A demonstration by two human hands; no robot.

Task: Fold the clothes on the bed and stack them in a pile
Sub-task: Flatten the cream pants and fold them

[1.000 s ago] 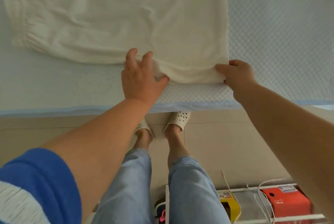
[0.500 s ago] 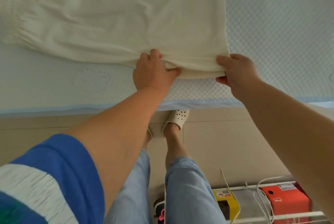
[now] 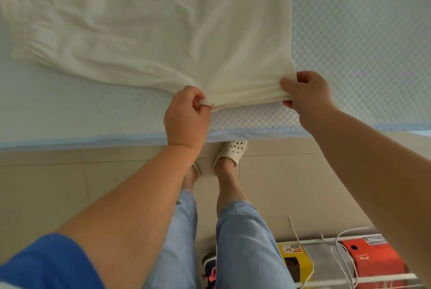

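A cream-coloured garment lies spread over the pale blue bed, with a gathered band at its left end. Its near edge is bunched between my two hands. My left hand pinches the near hem at its left, fingers curled round the cloth. My right hand grips the garment's near right corner between thumb and fingers. The cloth between the hands is pulled into tight folds and lifted slightly off the bed.
The bed's blue-trimmed front edge runs across the view, with my feet in white clogs on the tiled floor below. A yellow box, a red box and white cables sit at the lower right.
Both hands have closed on the garment's near edge and gathered it. The left hand went from resting flat on the cloth to pinching it, and the hem has risen a little.
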